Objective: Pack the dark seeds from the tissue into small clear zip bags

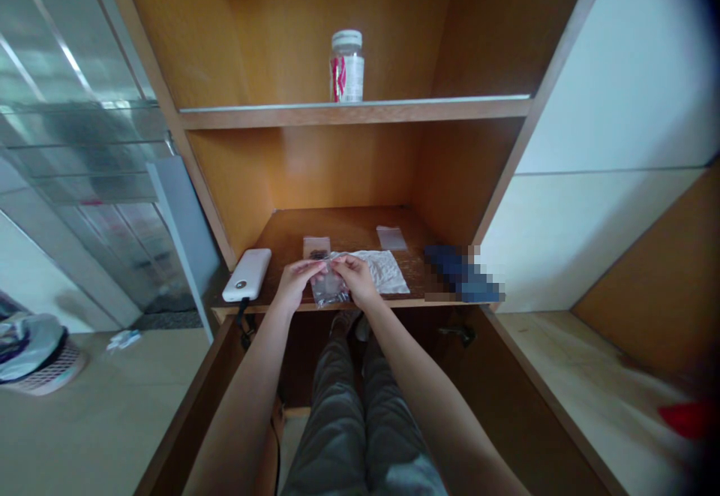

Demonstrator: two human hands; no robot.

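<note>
Between my two hands is a small clear plastic bag (333, 293), pinched along its top edge, with something dark low inside it. My left hand (299, 278) closes on the bag's left upper corner, and my right hand (354, 275) closes on the right side of the same edge. Just behind them on the shelf lies another small clear bag (316, 244) with dark bits in it. A crumpled white cloth or tissue (388, 271) spreads out beside my right hand. Farther back rests a flat clear bag (391, 238).
A white power bank (247, 275) with a black cable stands at the shelf's left edge. At the right lies a dark blue item (461, 275), partly blurred out. A white-capped bottle (347, 68) is on the upper shelf. Open cabinet doors (540, 398) flank my legs; a waste basket (42, 361) is at left.
</note>
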